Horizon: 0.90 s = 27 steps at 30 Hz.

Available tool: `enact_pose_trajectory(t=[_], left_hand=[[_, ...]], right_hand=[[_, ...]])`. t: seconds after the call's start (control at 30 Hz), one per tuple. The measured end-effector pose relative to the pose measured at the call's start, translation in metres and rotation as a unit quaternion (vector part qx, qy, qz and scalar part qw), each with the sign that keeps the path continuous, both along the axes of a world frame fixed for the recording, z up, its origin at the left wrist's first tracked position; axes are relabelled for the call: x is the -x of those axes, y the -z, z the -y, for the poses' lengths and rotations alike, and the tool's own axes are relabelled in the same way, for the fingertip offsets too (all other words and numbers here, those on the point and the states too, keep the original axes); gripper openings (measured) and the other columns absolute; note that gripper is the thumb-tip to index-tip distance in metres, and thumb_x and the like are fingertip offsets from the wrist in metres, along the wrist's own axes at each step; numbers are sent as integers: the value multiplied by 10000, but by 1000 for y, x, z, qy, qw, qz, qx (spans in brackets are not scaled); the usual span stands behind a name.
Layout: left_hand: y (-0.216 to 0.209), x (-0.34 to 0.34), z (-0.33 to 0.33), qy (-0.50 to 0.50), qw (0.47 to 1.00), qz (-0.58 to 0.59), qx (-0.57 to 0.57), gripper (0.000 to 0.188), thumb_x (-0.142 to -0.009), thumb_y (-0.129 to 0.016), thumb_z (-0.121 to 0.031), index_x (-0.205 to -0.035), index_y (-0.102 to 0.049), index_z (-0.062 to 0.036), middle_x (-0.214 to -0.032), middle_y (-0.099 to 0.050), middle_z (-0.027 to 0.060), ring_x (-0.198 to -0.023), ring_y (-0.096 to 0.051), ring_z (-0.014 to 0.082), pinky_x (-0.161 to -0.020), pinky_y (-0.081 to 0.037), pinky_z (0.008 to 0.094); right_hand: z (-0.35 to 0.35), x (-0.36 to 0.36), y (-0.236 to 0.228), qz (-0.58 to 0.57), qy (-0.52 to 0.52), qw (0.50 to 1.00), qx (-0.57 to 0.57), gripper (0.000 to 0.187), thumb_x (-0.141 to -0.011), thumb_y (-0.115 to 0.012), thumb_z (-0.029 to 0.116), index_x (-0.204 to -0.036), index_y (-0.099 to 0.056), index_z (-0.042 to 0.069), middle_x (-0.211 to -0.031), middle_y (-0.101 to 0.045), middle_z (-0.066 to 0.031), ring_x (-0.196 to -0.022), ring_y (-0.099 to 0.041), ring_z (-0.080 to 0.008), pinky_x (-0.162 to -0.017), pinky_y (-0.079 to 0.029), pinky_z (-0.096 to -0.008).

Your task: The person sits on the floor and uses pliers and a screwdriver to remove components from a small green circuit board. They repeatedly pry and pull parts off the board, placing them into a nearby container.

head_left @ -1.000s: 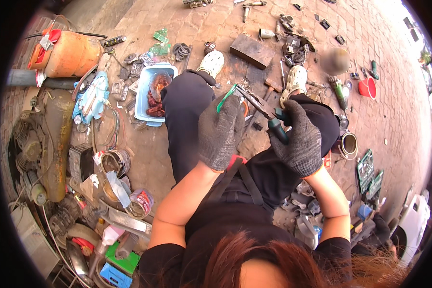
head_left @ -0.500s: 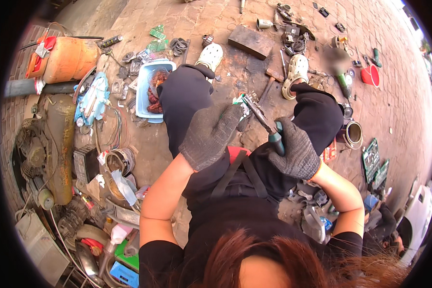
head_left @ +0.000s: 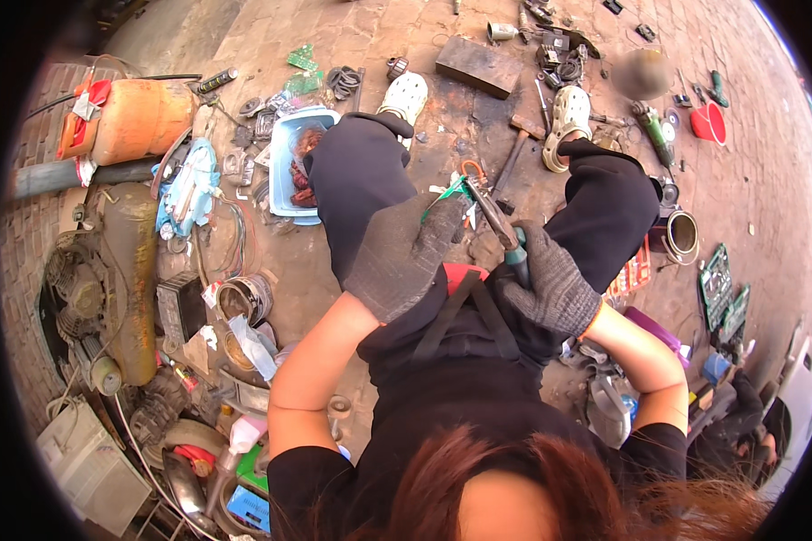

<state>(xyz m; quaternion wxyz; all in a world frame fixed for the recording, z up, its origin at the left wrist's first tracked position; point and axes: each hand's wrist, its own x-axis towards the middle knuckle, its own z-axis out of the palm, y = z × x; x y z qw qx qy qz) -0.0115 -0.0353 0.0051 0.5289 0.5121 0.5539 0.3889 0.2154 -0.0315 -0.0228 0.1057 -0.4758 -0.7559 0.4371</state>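
Note:
Both of my hands wear dark grey knit gloves. My right hand [head_left: 550, 284] is closed round the teal handles of a pair of pliers [head_left: 493, 218]. The jaws of the pliers point up and left, up against a small green and white piece [head_left: 451, 189]. That piece is pinched in the fingers of my left hand [head_left: 397, 257]; what exactly it is cannot be made out. An orange loop [head_left: 473, 169] shows just beyond the pliers' tip. My two hands are close together above my lap, and the glove hides the lower part of the green piece.
Past my hands lie a hammer [head_left: 519, 135] and a dark rectangular block [head_left: 478, 66]. A blue basin [head_left: 278, 180] with reddish coils stands by my left leg. An orange gas cylinder [head_left: 144, 122] lies far left. An angle grinder [head_left: 651, 131] and a red bucket [head_left: 708, 123] are at right.
The view has shifted slightly, so the surroundings sit a little differently. An orange loop now shows by the pliers' tip, and more green of the held piece is visible. Both hands keep their grips.

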Motion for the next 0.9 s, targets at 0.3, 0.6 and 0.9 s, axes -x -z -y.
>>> enact_pose_trajectory(t=[0.3,0.6,0.9], left_hand=[[-7,-13,3,-24,972,-217,-81,289,-965,-503,-216,-884,-624,34,-679,-618,170,-614,-602,336,-582,-446,374],[-3,-18,19,-34,958,-280,-60,276,-948,-520,-232,-881,-631,11,-707,-602,219,-672,-598,396,-589,-448,442],[-12,6,6,54,987,-154,-7,324,-972,-505,-255,-922,-635,38,-654,-602,41,-568,-511,85,-522,-403,253]], right_hand=[[3,23,3,29,18,997,-69,664,-746,-678,167,-1277,-340,-46,-1043,-526,-270,-948,-563,-443,-813,-457,-495],[31,29,17,-44,28,993,108,680,-736,-682,200,-1257,-309,-30,-981,-544,-326,-898,-566,-505,-741,-462,-537],[27,14,14,-124,-27,984,127,618,-751,-646,194,-1248,-344,-14,-863,-557,-233,-801,-583,-396,-702,-464,-445]])
